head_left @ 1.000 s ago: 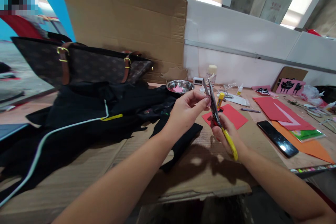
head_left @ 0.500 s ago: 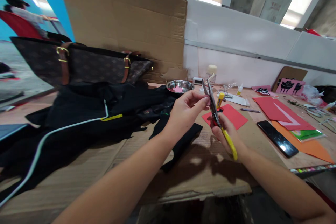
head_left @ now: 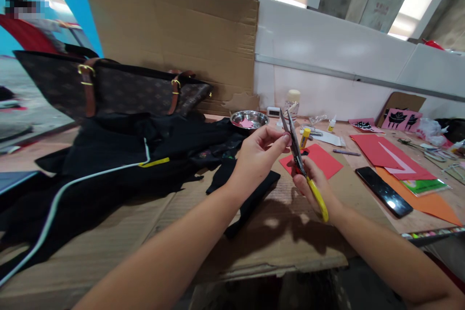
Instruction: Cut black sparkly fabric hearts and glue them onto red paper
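My right hand (head_left: 315,181) is closed round the yellow handles of a pair of scissors (head_left: 295,147). Their blades point up and away, slightly parted. Just left of the blades, my left hand (head_left: 259,150) pinches thumb and forefinger together; what sits between the fingertips is too small and hidden to name. The left fingertips are right against the blades or very close. Below the hands lie a red paper sheet (head_left: 327,163) and a piece of black fabric (head_left: 250,203) on flattened cardboard (head_left: 279,252).
A steel bowl (head_left: 261,117) with pink scraps stands behind my hands, near a glue stick (head_left: 304,138). To the right are a phone (head_left: 384,191), red paper (head_left: 378,151) and a pen (head_left: 347,152). Black cloth (head_left: 109,155), a white cable (head_left: 72,184) and a brown bag (head_left: 131,89) fill the left.
Almost nothing has moved. A pink bit seen at my left fingertips earlier is now harder to see; both hands and the scissors keep their places.
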Motion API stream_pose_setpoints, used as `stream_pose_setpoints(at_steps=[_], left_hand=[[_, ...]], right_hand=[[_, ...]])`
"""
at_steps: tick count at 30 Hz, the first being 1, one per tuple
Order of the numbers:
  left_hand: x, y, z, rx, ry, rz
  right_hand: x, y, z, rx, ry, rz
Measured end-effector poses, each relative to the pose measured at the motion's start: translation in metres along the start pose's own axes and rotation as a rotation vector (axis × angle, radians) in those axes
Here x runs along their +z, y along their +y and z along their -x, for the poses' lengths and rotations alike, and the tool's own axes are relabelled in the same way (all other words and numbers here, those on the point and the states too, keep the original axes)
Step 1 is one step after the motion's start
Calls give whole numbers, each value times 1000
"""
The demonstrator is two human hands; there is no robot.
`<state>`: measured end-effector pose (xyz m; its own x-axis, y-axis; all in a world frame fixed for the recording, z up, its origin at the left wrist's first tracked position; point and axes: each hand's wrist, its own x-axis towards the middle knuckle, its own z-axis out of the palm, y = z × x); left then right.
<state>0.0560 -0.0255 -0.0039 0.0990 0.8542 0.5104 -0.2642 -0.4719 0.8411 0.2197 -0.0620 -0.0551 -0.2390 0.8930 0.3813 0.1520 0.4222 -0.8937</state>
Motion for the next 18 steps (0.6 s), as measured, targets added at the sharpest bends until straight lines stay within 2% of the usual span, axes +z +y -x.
stream_pose_setpoints(at_steps=[18], left_hand=[[0, 0, -1, -9, 20, 21]], right_hand=[[0, 2, -2, 23, 1, 20]])
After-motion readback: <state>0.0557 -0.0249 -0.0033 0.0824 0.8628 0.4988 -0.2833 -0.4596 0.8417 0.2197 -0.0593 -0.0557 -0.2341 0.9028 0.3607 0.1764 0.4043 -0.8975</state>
